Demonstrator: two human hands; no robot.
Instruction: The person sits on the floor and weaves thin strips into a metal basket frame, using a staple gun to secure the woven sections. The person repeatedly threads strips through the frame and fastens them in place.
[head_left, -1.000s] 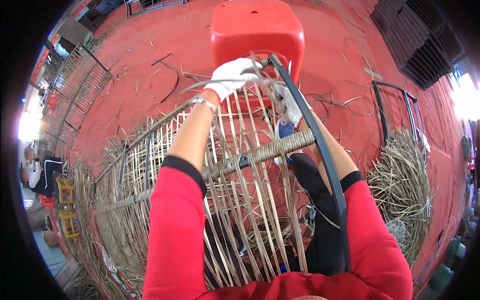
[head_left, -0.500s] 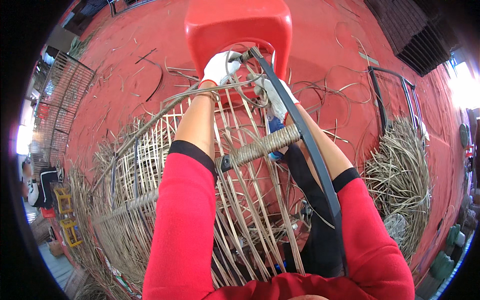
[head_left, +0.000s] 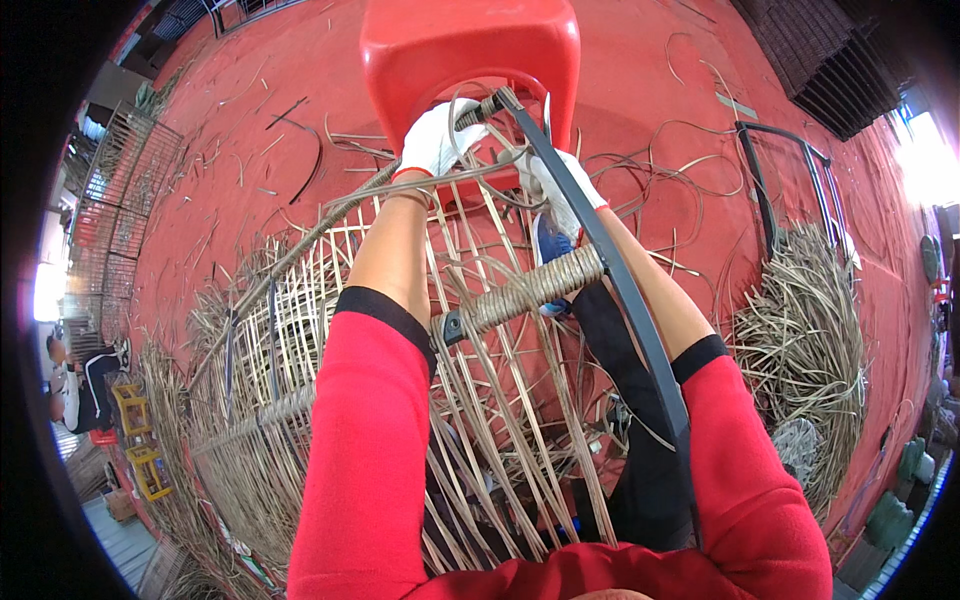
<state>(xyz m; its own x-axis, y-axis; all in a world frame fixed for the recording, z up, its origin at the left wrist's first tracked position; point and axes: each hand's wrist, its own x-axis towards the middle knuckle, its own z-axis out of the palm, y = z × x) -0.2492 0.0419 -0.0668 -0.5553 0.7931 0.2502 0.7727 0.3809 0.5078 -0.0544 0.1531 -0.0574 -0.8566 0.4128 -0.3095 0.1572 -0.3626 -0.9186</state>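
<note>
A dark metal frame leans across my lap, with pale flat strips woven and strung along it and a thickly wound crossbar. At its far end, my left hand in a white glove is closed round the strip-wound bar. My right hand, also gloved, is closed beneath the corner of the frame on a loose weaving strip; its fingertips are partly hidden by the frame. The strip loops between the two hands.
A red plastic stool stands just beyond my hands. Strip bundles lie at the right beside another dark frame. Loose strips litter the red floor. Stacked dark woven panels are at far right; a person sits at far left.
My right hand has shifted slightly to the right and turned under the frame, drawing the strip. My left hand stays at the wound bar. The whole view has moved a little.
</note>
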